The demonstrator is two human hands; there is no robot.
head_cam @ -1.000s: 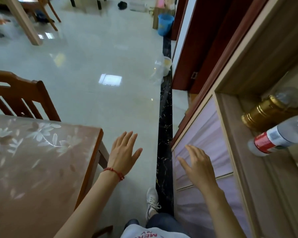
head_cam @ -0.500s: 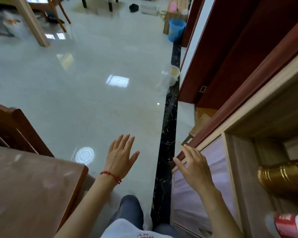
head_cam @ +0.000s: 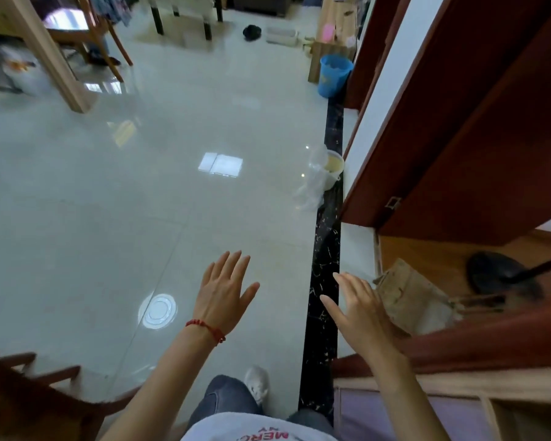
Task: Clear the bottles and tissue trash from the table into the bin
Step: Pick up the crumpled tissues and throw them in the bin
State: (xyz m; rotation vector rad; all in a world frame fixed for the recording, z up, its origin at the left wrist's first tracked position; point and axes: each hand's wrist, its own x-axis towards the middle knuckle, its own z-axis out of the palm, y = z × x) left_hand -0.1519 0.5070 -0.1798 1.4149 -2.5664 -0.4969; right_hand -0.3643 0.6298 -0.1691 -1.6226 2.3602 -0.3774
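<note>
- Well, the blue bin [head_cam: 335,75] stands far ahead against the right-hand wall, just beside a wooden cabinet end, and nothing can be made out inside it from this distance.
- Left hand [head_cam: 225,296], red string bracelet [head_cam: 208,329] at the wrist, is spread flat with straight fingers and carries nothing; it hangs over bare floor tile, well short of the bin.
- Right hand [head_cam: 360,308] is likewise released, fingers straight, empty, over the black marble strip [head_cam: 323,268] that runs along the floor toward the bin.
- No bottles, no tissue and no tabletop show in view, so whether anything is left to clear cannot be told; only a dark wooden chair [head_cam: 42,399] peeks in at the near left.
- Between the hands and the bin, a small pale bucket [head_cam: 333,168] with a clear plastic bag [head_cam: 312,186] sits beside the strip.
- Judging by two empty hands away from the table, this looks like a gap between loads rather than a carry.
</note>
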